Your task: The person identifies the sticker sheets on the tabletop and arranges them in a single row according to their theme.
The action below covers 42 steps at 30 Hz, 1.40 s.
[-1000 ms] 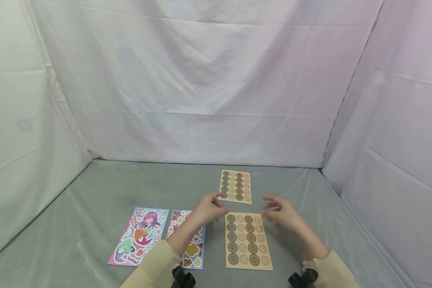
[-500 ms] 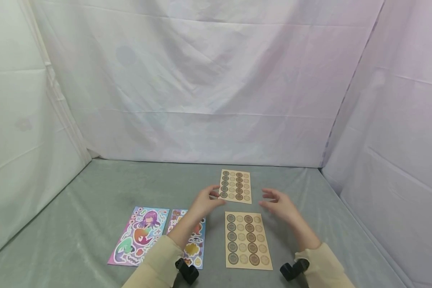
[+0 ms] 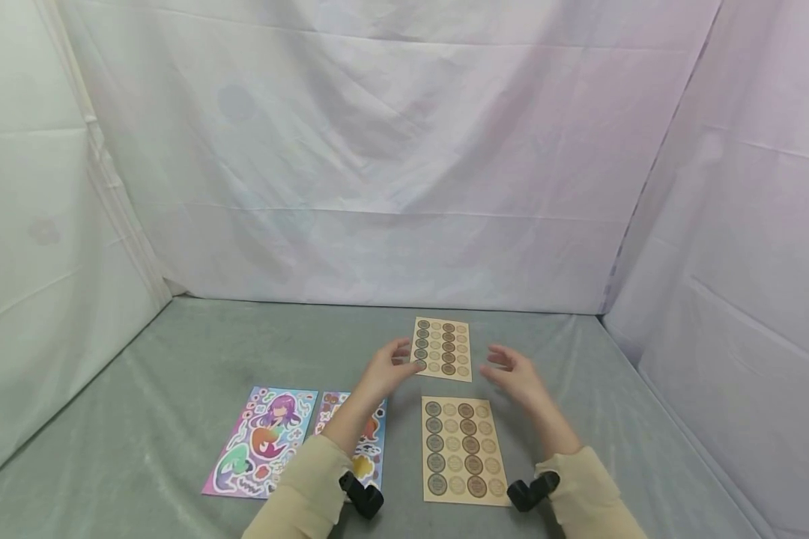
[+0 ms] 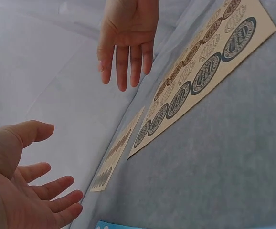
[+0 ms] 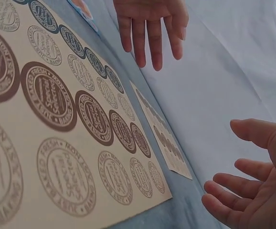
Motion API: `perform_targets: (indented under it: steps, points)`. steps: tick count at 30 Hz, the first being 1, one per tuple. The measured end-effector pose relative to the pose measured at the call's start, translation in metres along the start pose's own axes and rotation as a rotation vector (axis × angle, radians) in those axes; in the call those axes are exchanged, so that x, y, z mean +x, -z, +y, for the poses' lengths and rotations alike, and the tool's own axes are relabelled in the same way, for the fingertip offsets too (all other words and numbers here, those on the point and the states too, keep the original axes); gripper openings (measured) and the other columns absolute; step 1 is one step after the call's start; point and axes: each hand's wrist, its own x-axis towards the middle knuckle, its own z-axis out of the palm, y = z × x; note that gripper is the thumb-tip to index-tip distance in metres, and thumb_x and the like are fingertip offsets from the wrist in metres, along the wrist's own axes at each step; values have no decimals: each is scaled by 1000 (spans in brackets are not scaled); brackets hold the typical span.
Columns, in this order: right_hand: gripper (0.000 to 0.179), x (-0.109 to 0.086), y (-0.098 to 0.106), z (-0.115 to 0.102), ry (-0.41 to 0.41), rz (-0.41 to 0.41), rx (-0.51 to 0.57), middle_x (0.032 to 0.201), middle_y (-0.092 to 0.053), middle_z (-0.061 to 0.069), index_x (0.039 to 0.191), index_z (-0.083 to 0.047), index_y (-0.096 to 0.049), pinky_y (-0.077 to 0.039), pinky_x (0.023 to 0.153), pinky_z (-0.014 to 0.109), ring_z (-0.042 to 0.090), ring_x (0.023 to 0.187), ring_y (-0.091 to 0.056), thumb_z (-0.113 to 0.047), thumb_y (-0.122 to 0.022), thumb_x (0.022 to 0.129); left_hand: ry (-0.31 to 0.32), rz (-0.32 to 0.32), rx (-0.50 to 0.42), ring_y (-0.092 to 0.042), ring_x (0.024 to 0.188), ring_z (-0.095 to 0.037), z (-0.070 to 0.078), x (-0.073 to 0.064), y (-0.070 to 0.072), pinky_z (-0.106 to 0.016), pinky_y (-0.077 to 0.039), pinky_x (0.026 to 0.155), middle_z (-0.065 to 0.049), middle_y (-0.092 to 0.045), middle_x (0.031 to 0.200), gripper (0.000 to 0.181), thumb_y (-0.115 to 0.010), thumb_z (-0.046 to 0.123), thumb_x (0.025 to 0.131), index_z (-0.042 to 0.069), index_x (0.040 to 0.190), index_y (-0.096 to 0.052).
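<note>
Two tan sheets of round label stickers lie flat on the grey cloth. The near sticker sheet [image 3: 464, 451] is in front of me, and the far sticker sheet [image 3: 442, 348] lies beyond it. My left hand [image 3: 386, 370] hovers at the far sheet's left edge, its thumb tip overlapping the lower left corner in the head view. Off the right edge of that sheet is my right hand [image 3: 517, 378], with a gap between. Both hands have relaxed, spread fingers and hold nothing; the wrist views show the palms facing each other.
To the left lie a mermaid sticker sheet [image 3: 270, 442] and a second colourful sticker sheet [image 3: 377, 442], the latter partly hidden under my left forearm. White cloth walls [image 3: 377, 150] enclose the grey-covered table [image 3: 175, 359] at the back and both sides.
Both hands have moved forward, from the top corners of the near sticker sheet to the sides of the far one. The sheets lie where they were.
</note>
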Motion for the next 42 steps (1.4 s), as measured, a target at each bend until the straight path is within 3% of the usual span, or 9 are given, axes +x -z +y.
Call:
perform_targets:
  steps: [11, 18, 24, 31, 37, 42]
  points:
    - [63, 12, -11, 6, -49, 35, 118, 140, -42, 27, 145, 0, -35, -47, 93, 45, 40, 124, -46, -15, -65, 91, 51, 55, -89, -46, 124, -39, -8, 12, -8, -56, -39, 98, -18, -50, 135, 67, -72, 20, 79, 8, 140, -47]
    - [65, 16, -18, 13, -90, 45, 197, 142, -41, 25, 146, -3, -33, -48, 92, 42, 38, 122, -49, -17, -65, 91, 15, 84, -120, -46, 124, -40, -18, 20, -15, -53, -41, 98, -20, -49, 136, 68, -71, 16, 80, 5, 141, -45]
    - [66, 16, -24, 16, -109, 74, 194, 141, -42, 25, 146, -4, -34, -49, 90, 40, 37, 122, -49, -18, -66, 90, 31, 72, -147, -46, 125, -38, -23, 23, -18, -52, -39, 100, -21, -49, 136, 67, -70, 16, 81, 7, 142, -44]
    - [67, 16, -28, 20, -93, 46, 192, 142, -39, 27, 146, -1, -31, -45, 96, 44, 39, 124, -46, -17, -65, 90, 49, 28, -169, -43, 127, -36, -25, 24, -18, -51, -35, 103, -21, -45, 140, 70, -71, 18, 82, 7, 144, -41]
    - [70, 15, -29, 22, -92, -1, 212, 147, -31, 27, 148, 0, -26, -36, 104, 49, 40, 132, -36, -18, -63, 92, 25, 17, -150, -46, 123, -35, -28, 25, -19, -49, -39, 101, -21, -47, 138, 68, -69, 17, 85, 4, 144, -39]
    - [69, 14, -32, 22, -102, -10, 192, 147, -31, 27, 148, 0, -25, -32, 106, 51, 41, 131, -37, -19, -62, 93, -6, 2, -125, -53, 112, -30, -31, 25, -21, -44, -45, 93, -21, -49, 135, 67, -67, 13, 86, -1, 144, -37]
